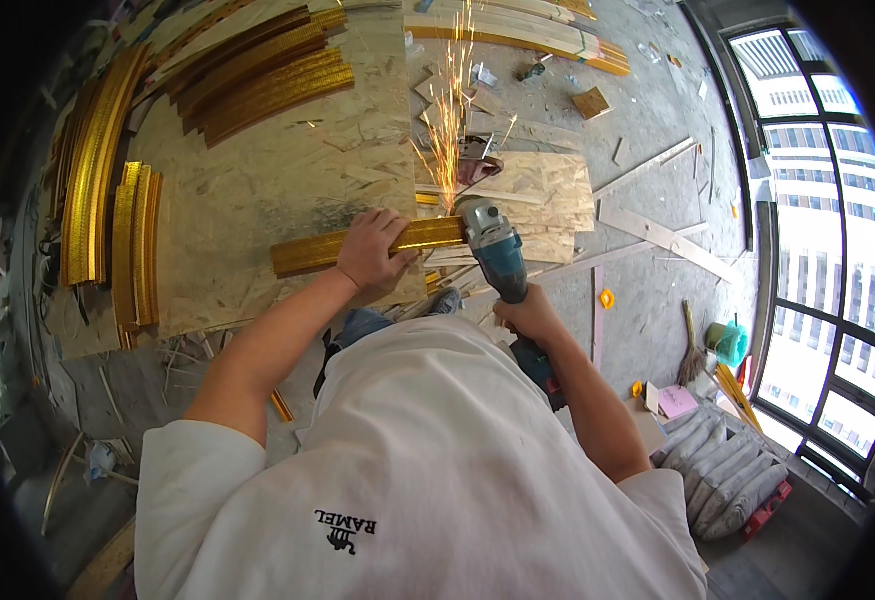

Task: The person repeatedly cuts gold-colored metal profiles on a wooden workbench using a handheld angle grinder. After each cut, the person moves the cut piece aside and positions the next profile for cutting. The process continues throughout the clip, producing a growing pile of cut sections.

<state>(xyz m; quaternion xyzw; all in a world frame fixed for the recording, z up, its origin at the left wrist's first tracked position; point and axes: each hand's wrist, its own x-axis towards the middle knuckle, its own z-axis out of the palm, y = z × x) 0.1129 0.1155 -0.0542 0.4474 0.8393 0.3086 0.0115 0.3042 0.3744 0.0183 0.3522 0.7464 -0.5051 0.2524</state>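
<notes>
My left hand (372, 250) presses a short gold moulding strip (303, 256) down on the chipboard worktop (248, 190), fingers wrapped over it. The strip's right end sticks out past the worktop's right edge. My right hand (531, 312) grips a teal angle grinder (501, 255) by its body. The grinder's head meets the strip's right end, and orange sparks (448, 130) fly away from there toward the far side. The guard and the glare of the sparks hide the disc.
Long gold mouldings (108, 170) and a shorter bundle (136, 245) lie on the worktop's left, with more strips (268, 75) at the back. Offcuts and planks (668, 240) litter the concrete floor at right. A broom (693, 355), a teal bucket (728, 343) and grey sacks (723, 470) stand near the windows.
</notes>
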